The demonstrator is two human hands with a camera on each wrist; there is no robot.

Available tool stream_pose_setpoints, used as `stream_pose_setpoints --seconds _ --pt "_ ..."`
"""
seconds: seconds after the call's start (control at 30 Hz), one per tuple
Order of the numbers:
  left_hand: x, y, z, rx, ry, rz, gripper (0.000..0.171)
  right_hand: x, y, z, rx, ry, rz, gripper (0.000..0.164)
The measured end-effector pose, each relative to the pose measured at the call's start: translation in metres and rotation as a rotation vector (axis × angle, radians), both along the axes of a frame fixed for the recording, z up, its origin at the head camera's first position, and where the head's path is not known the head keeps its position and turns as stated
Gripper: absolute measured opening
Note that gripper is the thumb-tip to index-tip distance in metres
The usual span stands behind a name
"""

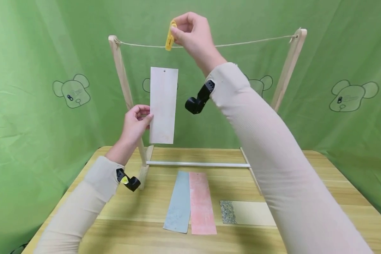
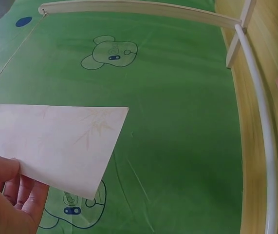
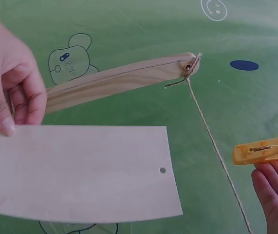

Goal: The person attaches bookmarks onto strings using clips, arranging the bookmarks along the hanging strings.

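Observation:
My left hand pinches the left edge of a white paper bookmark and holds it upright below the string. A small hole sits near the bookmark's top edge; faint leaf markings show at its lower end in the left wrist view. Higher up, my right hand grips a yellow clothespin, its tip pointing down and overlapping the string in the head view. From the right wrist, the clothespin appears beside the string, with the bookmark on the string's other side.
Two wooden posts carry the string, joined low down by a white rod. On the wooden table lie a blue bookmark, a pink bookmark and a cream one with a patterned end. Green cloth hangs behind.

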State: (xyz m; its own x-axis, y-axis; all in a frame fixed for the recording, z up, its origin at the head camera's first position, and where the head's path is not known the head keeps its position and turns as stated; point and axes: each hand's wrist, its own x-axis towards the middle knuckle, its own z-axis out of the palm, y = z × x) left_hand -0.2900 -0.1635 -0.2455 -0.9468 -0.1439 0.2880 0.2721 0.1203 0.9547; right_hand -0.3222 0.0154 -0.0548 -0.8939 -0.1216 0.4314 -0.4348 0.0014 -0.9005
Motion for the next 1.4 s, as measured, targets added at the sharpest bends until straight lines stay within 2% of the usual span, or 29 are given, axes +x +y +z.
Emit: stream_pose_setpoints --seconds 0.3,0.6,1.1,1.4 --pt "-0.006 0.001 0.006 0.043 -0.005 -0.002 0.022 -0.005 -0.013 0.005 0.053 0.02 -0.06 0.022" --pt "-0.006 0.002 0.002 0.031 -0.007 0.008 0.025 -0.012 -0.022 0.003 0.151 0.119 -0.098 0.022" --pt "-0.008 0.0 0.003 0.042 0.001 0.045 0.025 -0.012 -0.028 0.0 0.234 0.089 -0.118 0.019" --pt "-0.011 -0.003 0.004 0.142 0.027 0.069 0.019 -0.017 -0.031 -0.011 0.274 0.108 -0.103 0.018"
